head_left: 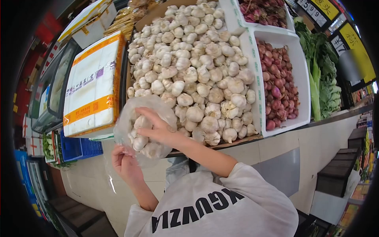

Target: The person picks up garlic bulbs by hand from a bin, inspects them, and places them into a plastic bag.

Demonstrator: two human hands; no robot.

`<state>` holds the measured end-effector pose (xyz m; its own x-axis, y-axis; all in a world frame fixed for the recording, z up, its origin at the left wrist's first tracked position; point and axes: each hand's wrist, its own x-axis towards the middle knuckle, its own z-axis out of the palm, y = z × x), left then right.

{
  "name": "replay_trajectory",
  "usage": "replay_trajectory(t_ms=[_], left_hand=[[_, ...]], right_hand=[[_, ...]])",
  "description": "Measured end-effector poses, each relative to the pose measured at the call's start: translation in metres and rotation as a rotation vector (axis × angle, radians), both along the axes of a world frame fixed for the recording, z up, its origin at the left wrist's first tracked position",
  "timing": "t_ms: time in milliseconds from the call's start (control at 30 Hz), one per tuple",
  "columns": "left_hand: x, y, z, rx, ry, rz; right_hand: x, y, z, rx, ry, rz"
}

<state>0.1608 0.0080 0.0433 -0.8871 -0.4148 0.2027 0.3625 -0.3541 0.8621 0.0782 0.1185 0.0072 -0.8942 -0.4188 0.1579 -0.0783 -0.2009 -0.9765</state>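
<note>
My left hand (128, 166) pinches the edge of a clear plastic bag (166, 112) at its lower left. Several garlic bulbs (139, 143) sit inside the bag, which rests against the front edge of the garlic pile (185, 71). Reaching into the bag's mouth, my right hand (158, 128) has thumb and fingers around a garlic bulb (143, 122). Part of that bulb is hidden by the fingers.
White foam boxes of shallots (276, 83) and darker red onions (262, 12) stand right of the garlic, with leafy greens (321, 71) beyond. On the left are a taped white foam box (91, 85) and a blue crate (81, 145). Price signs (347, 47) stand at far right.
</note>
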Motion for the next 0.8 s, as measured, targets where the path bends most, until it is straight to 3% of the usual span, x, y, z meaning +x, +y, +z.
replay_trajectory(t_ms=[300, 433, 533, 600, 800], left_hand=[[-0.007, 0.004, -0.014, 0.043, -0.040, -0.085], [-0.010, -0.001, -0.022, 0.067, -0.086, -0.073], [-0.010, -0.006, -0.026, 0.028, -0.294, -0.004], [-0.009, -0.008, -0.030, 0.020, -0.297, -0.014], [-0.014, -0.003, -0.029, -0.050, -0.347, -0.029]], right_hand=[[0.008, 0.034, 0.008, -0.074, -0.094, 0.025], [0.014, 0.090, 0.017, 0.012, 0.072, -0.185], [0.008, 0.145, 0.021, 0.324, 0.185, -0.704], [0.002, 0.184, 0.011, 0.604, 0.308, -0.960], [-0.015, 0.185, -0.012, 1.021, 0.211, -1.109]])
